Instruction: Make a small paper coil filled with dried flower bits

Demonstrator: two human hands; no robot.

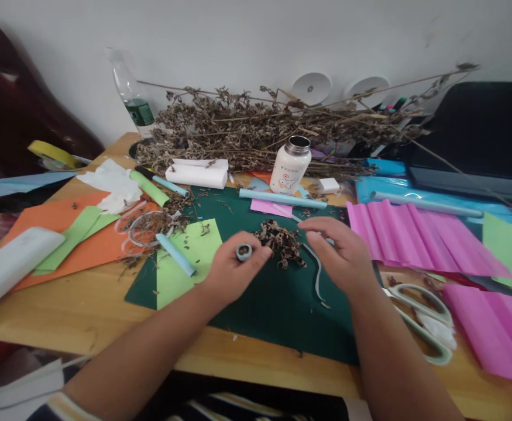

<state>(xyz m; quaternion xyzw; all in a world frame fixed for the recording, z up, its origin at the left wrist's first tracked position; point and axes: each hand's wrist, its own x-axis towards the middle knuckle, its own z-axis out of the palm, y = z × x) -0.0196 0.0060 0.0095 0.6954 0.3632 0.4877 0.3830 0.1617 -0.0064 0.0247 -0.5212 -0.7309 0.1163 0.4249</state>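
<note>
My left hand [233, 266] is closed around a small paper tube [244, 252]. Its open end faces up, and dark dried bits show inside. A heap of dried leaves [282, 242] lies on the dark green mat [256, 327] between my hands. Just right of the heap, my right hand [341, 251] has its fingers drawn together. A pale sliver shows between them, but what it belongs to is unclear. A thin pale strip [318, 275] curves over the mat beside this hand. Left of my left hand, a light blue paper tube [175, 255] rests on light green paper [212, 234].
Bundled dried stalks [238, 117] stretch along the wall behind a white bottle [288, 166]. A long blue tube [282, 199] crosses the mat's back. Scissors [431, 316] and pink crepe paper [422, 234] lie right. Orange paper [84, 257] and a clear bottle [130, 93] are left.
</note>
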